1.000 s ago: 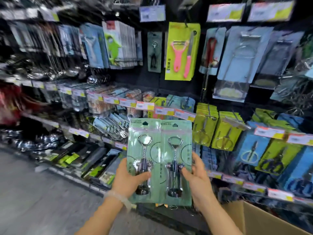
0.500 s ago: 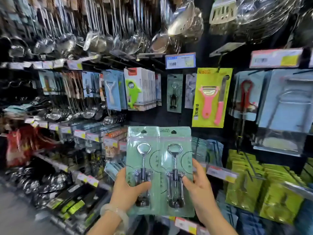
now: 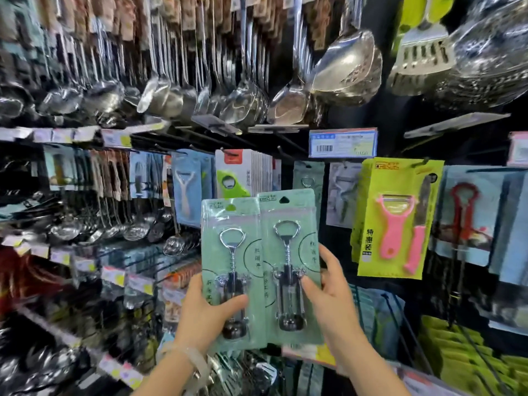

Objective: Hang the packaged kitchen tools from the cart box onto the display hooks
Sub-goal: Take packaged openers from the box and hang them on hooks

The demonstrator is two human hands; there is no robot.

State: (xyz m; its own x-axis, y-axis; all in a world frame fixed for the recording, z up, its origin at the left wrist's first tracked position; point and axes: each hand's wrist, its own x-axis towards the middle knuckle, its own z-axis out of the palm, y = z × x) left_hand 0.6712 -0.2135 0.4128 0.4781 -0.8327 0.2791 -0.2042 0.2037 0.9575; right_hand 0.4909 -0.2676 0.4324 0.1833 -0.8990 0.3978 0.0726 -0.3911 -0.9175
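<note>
While the left hand (image 3: 204, 312) grips one green-carded corkscrew pack (image 3: 231, 270), the right hand (image 3: 328, 304) grips another (image 3: 288, 252) beside a yellow peeler card (image 3: 397, 221) reading "特惠装".

A single head-worn wide-angle camera looks forward and slightly upward at a store display wall (image 3: 337, 178), close enough that hanging ladles (image 3: 234, 104) fill the upper frame. The person's two forearms rise from the bottom edge at centre. Edges curve and blur from the lens.
</note>
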